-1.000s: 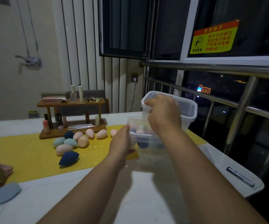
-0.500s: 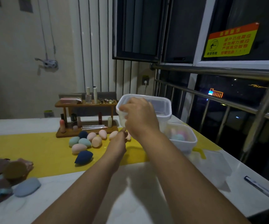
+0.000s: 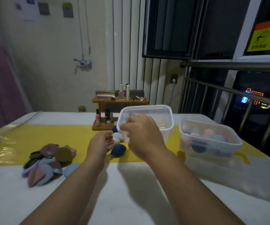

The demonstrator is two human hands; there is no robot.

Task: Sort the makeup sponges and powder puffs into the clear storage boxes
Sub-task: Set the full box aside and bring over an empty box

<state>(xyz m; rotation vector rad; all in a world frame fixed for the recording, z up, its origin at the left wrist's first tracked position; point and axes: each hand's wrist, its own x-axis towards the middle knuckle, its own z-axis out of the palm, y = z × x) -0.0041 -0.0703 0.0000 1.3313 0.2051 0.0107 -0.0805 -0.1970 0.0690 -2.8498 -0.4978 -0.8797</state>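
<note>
Fingers [image 3: 126,127] of the right hand [image 3: 143,138] hooked over near-left rim of a clear box [image 3: 157,116]. The box looks empty and is tilted toward the viewer. It seems lifted off the table [image 3: 131,189], though its underside is hidden. Left hand [image 3: 99,144] just beside it, fingers loosely curled, nothing seen in them.

Loose sponges [image 3: 118,149] lie on the yellow runner [image 3: 38,138], right under and behind both hands. Second box [image 3: 235,144] at right already holds a heap of sponges. Powder puffs [image 3: 48,159] piled near left, well apart from either box.

Risks, as I judge them:
- One hand on one rim of a light, slick box: it could twist or slip out.
- Setting it down blind could land it on the sponges; it would then sit crooked or scatter them.
- Wooden rack [image 3: 119,103] with upright bottles stands just behind the box; a push farther back could topple them.
- Dim light and similar colours could let a puff get mixed in with the sponges.
</note>
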